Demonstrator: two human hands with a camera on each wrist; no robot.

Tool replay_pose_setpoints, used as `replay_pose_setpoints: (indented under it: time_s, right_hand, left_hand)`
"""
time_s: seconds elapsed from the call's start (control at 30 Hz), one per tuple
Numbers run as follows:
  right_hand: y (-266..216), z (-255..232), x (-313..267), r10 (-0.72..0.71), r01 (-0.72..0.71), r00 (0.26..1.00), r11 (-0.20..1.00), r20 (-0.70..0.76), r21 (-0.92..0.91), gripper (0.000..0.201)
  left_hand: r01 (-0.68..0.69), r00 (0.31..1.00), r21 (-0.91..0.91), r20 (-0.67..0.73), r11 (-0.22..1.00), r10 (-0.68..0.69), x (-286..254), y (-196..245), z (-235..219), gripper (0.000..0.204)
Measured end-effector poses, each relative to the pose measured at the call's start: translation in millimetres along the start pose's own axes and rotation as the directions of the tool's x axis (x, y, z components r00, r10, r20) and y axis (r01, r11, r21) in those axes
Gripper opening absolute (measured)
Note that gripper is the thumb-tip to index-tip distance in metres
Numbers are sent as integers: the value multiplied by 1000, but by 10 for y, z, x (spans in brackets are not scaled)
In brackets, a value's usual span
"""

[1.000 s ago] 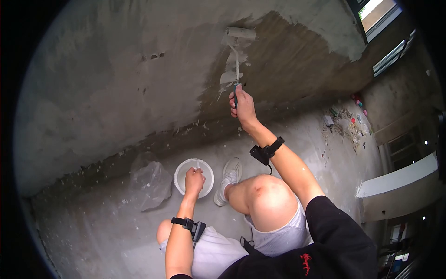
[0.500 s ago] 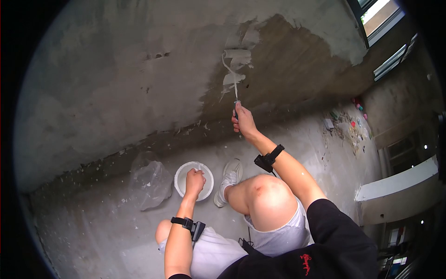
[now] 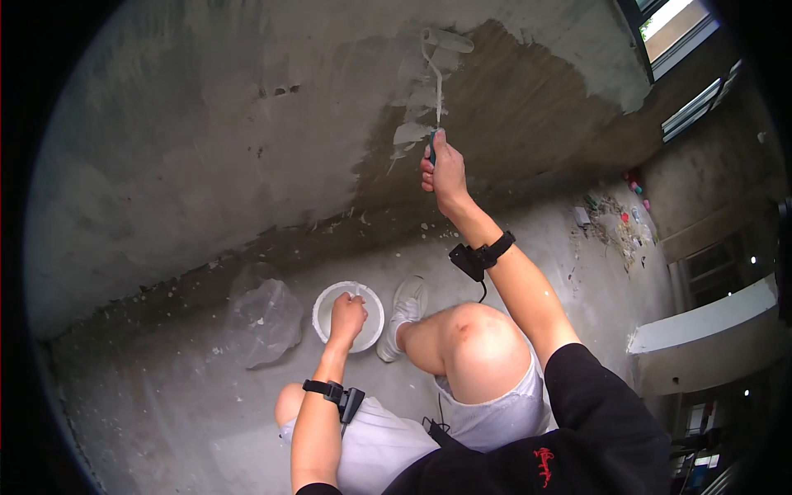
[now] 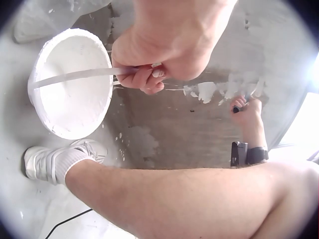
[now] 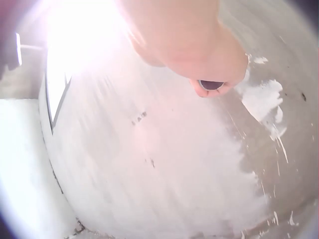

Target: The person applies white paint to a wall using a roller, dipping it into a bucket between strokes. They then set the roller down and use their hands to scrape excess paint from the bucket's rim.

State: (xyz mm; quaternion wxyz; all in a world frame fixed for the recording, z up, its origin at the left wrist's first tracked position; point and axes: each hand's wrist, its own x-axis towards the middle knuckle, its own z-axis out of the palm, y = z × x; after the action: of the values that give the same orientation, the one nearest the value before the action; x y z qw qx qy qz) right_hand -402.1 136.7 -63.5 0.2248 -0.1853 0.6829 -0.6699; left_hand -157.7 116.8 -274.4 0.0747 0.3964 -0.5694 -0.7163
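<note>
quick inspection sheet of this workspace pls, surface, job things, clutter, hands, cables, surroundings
surface: concrete wall, part grey, part bare brown, with fresh white patches beside the roller; dusty concrete floor.
job's things: paint roller pressed high on the wall; white bucket of white paint on the floor by a white shoe.
clutter: crumpled clear plastic bag; small litter pile along the wall base.
grippers: right hand holds the roller's grip; left hand grips the bucket's handle.
cables: thin black cable on the floor.
surroundings: windows at upper right.

red mark on black sleeve (image 3: 542,467), illegible, no readable text
</note>
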Motion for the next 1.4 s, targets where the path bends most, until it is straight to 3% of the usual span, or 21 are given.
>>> replay_pose_setpoints:
  time_s: [0.1,0.2,0.6,0.73,0.8,0.87,1.07,1.17,1.33,1.4]
  right_hand:
    - [-268,-10,71,-48,47,999,999,16,20,48]
    - [-247,-74,100,-68,67,997,998,36,7,49]
    - [1060,-302,-216,202,-202,979,963,-22,-179,51]
    - [1201,-360,-265,258,-259,966,940,-32,-221,52]
    - [1160,-328,-270,195,-209,977,950,-86,-230,51]
    - [1000,-228,-211,153,-166,985,972,-85,-166,51]
    - [115,-16,85,-88,85,991,996,-96,-31,51]
    - [-89,-33,167,-168,166,982,986,-90,-25,51]
    - [272,-129,41,-102,86,989,985,-105,-147,51]
    - [549,-221,-5,-64,46,994,983,-92,-180,51]
  left_hand:
    - [43,999,-16,28,999,-42,-44,56,-25,21]
    - [30,999,-34,33,999,-29,-46,48,-15,16]
    - [-20,1000,21,-15,1000,20,7,-13,-18,17]
    - [-24,1000,11,-5,1000,24,-5,5,4,18]
    - [-23,1000,4,-5,1000,23,50,-76,-6,19]
    - [-109,989,188,-73,976,125,174,-230,5,20]
    - [-21,988,93,-148,995,35,111,-65,-68,27]
    - [-52,979,103,-194,993,71,208,-178,-63,27]
    - [-50,979,33,-196,998,55,202,-133,-78,20]
    - [-93,961,-2,-263,996,89,250,-198,-71,20]
